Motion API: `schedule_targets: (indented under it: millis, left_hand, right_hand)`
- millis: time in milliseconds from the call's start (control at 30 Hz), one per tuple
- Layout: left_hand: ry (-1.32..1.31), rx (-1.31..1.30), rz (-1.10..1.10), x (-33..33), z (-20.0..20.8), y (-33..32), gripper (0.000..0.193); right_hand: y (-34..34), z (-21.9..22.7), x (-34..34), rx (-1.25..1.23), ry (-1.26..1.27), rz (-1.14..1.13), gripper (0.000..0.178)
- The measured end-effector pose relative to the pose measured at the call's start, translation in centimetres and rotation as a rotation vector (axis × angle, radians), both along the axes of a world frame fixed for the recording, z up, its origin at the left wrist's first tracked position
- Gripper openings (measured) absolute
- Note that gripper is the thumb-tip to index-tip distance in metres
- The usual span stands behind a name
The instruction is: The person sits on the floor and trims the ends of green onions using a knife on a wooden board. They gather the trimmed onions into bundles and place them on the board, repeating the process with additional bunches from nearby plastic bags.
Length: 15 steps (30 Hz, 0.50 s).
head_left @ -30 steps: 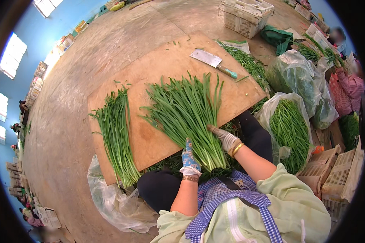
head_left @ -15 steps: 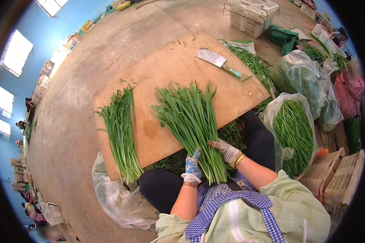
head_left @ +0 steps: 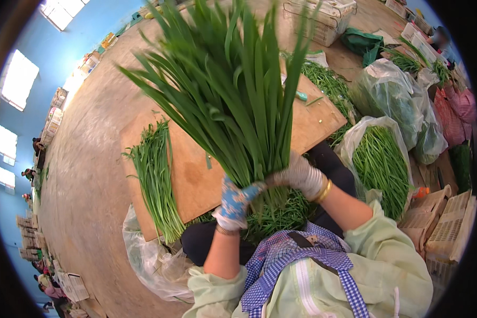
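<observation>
A big bunch of long green garlic chives (head_left: pixel 236 100) stands upright in front of me, leaves fanned out at the top. My left hand (head_left: pixel 236 199), in a blue patterned glove, is closed around its lower stems. From the other side my right hand (head_left: pixel 299 177), in a striped grey glove with a gold bracelet at the wrist, grips the same stems. Beyond the bunch lies a wooden board (head_left: pixel 193 183). A second bunch of chives (head_left: pixel 156 180) rests along the board's left end. The cleaver's green handle (head_left: pixel 301 96) shows past the leaves; its blade is mostly hidden.
Loose greens (head_left: pixel 281 214) lie under the board's near edge. To the right stand an open clear bag of chives (head_left: pixel 379 164), bigger filled plastic bags (head_left: pixel 389 95) and stacked crates (head_left: pixel 448 228). A crumpled plastic bag (head_left: pixel 153 265) sits at lower left. Other people are in the background.
Both hands have raised the bunch off the board, tilting it upright and closer to my view. It now covers most of the cleaver. The left bunch has stayed in place.
</observation>
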State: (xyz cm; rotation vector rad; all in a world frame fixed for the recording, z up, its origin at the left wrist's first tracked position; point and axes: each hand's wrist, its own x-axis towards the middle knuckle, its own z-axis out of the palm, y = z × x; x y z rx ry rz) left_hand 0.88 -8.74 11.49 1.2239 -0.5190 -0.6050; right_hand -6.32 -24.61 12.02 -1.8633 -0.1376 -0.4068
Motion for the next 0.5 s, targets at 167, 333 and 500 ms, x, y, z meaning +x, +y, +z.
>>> schedule_targets:
  millis: [167,333,500]
  left_hand:
    - [-0.509,0.159,-0.073,7.4,1.2,-1.4,0.048]
    - [-0.834,0.492,-0.098,12.5,-5.4,-1.7,0.045]
    - [-0.588,0.423,-0.004,11.0,-6.7,-3.8,0.044]
  right_hand:
    - [-3.0,3.1,4.4,-0.359,0.017,0.030,0.042]
    - [-4.1,-0.5,7.1,-0.142,0.125,0.043,0.038]
    - [-5.2,-4.5,10.6,-0.085,0.133,-0.050,0.042]
